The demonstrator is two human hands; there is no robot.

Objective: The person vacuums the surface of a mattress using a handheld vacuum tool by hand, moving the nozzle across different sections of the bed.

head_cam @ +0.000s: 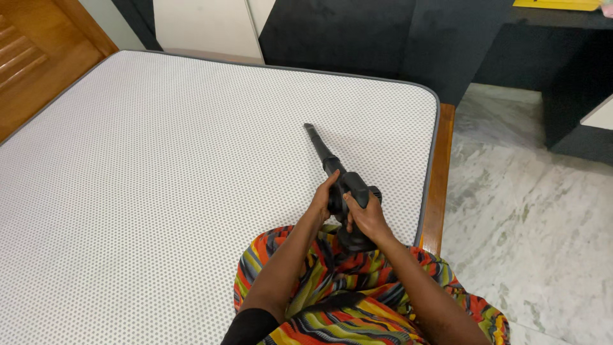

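From my seat at the feed, a good deal is out of sight: both forearms run off the bottom edge, the lower part of the black handheld blower with a long tapered nozzle [345, 185] is buried between the two hands and the lap, and I cannot make out any switch or trigger under the grip. The bright striped cloth in orange, yellow, green and black [338, 300] covers the knees and hides where the blower's base ends. The left hand [322, 201] wraps the blower's body from its left side, fingers [333, 181] curled round the casing and closed on it, though the fingertips pass behind the housing where I lose them. The right hand [367, 217] clamps the rear of the body from the right, thumb laid across the top, its other fingers folded underneath and unseen. The nozzle angles up and away to the left, its tip over the white mattress with a dotted mesh cover and grey piping [159, 191]; whether the tip touches the surface I cannot tell. The blower sits near the mattress's right edge, just beside the wooden bed frame [437, 185], with grey-veined marble floor [530, 217] beyond.
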